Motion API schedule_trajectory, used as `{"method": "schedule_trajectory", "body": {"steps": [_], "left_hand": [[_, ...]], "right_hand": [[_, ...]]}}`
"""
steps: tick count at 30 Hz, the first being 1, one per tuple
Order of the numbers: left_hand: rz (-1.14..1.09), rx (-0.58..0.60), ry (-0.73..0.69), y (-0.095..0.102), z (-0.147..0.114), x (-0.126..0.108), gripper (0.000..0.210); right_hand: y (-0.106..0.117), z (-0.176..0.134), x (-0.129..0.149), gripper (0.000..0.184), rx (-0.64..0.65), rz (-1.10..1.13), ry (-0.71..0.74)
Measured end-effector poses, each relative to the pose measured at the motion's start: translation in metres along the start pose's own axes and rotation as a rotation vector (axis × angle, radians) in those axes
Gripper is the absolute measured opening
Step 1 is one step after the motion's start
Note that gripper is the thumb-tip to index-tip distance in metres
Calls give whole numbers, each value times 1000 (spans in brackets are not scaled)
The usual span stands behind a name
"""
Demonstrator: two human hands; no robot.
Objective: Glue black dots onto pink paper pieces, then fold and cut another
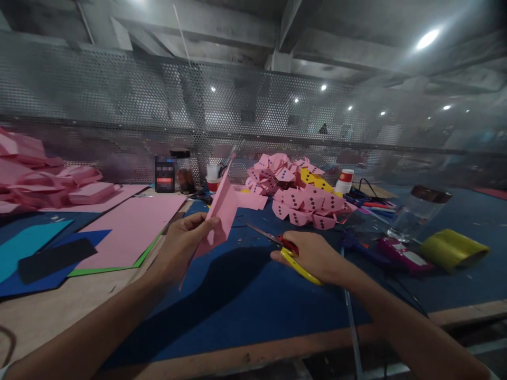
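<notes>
My left hand (190, 240) pinches a folded sheet of pink paper (224, 208), raised at a slant above the blue table top (233, 316). To its right, my right hand (312, 253) grips a pair of scissors (297, 264) with red and yellow handles. The blades point left toward the paper but stand apart from it; whether they are fully closed is hard to make out. Behind the scissors lies a heap of cut pink paper pieces (303, 203) with dark dots, and a dotted yellow piece (315, 179) among them.
Pink sheets (130, 227), a cyan sheet (31, 248) and folded pink shapes (35, 174) lie left. At right are a clear jar (414, 216), a yellow roll (455, 250), a glue gun (362, 250) and pens (378, 208). Paper cups (344, 182) stand behind, before a perforated metal screen (253, 100).
</notes>
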State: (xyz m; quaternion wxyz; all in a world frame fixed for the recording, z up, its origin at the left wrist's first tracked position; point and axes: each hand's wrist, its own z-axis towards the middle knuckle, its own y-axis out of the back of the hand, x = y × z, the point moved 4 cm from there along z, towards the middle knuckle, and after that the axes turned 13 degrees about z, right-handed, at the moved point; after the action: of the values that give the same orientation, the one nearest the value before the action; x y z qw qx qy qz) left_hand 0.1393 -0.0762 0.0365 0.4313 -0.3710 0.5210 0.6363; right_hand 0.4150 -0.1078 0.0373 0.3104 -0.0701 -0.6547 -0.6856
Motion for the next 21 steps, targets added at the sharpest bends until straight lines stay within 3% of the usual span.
{"method": "schedule_trajectory", "body": {"steps": [12, 21], "left_hand": [[-41, 93, 80, -12, -10, -18, 43], [-67, 78, -2, -8, -2, -3, 37]], "right_hand": [[-4, -2, 6, 55, 70, 38, 37], [-5, 2, -2, 54, 27, -35, 15]]}}
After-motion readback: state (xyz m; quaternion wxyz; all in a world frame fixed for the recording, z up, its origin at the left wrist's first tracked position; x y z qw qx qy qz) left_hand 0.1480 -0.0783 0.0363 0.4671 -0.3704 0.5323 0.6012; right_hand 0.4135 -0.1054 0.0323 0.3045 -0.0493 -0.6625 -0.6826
